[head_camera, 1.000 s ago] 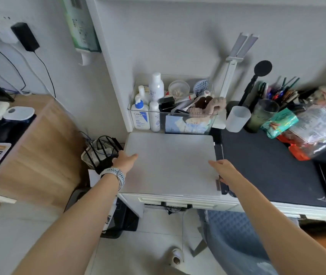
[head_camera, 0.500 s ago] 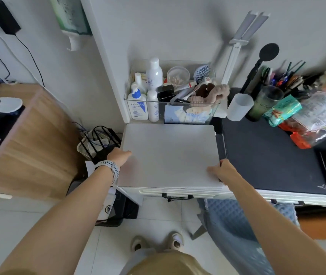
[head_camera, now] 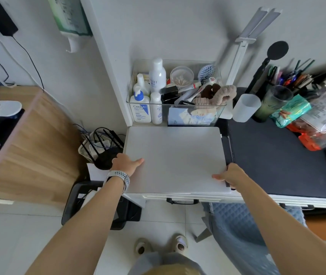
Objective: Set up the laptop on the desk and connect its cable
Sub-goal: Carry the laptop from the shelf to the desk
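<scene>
The closed laptop (head_camera: 175, 159), likely stiff, smooth and slippery, lay on the desk (head_camera: 281, 198), its side edges gripped by left hand (head_camera: 126, 163) and right hand (head_camera: 229, 175).

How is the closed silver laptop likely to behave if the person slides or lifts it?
The laptop looks like a flat, rigid slab, so it should stay stiff. Its smooth lid may be slippery. The left hand and right hand grip opposite edges, suggesting moderate weight.

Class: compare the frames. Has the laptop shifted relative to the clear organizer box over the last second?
Yes, slightly. The laptop sits nearer the clear organizer box now, its back edge almost under the box front, so it has moved toward the wall.
</scene>
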Motion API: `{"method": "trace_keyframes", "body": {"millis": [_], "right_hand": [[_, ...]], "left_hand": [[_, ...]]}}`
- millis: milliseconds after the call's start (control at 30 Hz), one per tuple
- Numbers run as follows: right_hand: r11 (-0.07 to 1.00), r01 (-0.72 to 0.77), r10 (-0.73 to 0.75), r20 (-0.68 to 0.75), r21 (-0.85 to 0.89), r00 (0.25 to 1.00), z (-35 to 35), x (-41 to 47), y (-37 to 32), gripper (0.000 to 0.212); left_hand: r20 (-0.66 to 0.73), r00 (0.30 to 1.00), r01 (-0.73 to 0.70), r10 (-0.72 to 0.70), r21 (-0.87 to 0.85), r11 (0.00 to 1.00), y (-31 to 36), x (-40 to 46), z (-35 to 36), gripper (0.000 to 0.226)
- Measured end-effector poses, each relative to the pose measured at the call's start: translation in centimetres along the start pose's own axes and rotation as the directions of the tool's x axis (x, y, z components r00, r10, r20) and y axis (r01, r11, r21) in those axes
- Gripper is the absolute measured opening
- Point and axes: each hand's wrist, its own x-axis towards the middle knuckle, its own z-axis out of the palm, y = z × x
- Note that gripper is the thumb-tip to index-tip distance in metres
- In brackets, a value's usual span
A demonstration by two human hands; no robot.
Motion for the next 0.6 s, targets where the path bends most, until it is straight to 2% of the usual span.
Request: {"method": "trace_keyframes", "body": {"millis": [167, 333, 467, 600], "right_hand": [[0.998, -0.012, 0.01, 0.034, 0.056, 0.999, -0.1, 0.4, 0.0, 0.037], [0.998, -0.039, 0.035, 0.074, 0.057, 0.997, -0.5, 0.7, 0.1, 0.041], [0.992, -0.03, 0.013, 0.134, 0.126, 0.991, -0.8, 1.2, 0.1, 0.045], [0.964, -0.05, 0.004, 0.173, 0.261, 0.985, -1.1, 1.2, 0.7, 0.042]], "left_hand": [[0.004, 1.0, 0.026, -0.026, 0.032, 0.999, -0.1, 1.1, -0.1, 0.088], [-0.053, 0.997, 0.051, -0.057, -0.105, 0.993, -0.9, 1.7, 0.0, 0.071], [-0.08, 0.996, 0.034, -0.038, -0.056, 0.998, -0.5, 1.0, 0.4, 0.061], [-0.102, 0.995, 0.024, -0.023, 0.016, 1.0, -0.1, 0.2, 0.5, 0.065]]}}
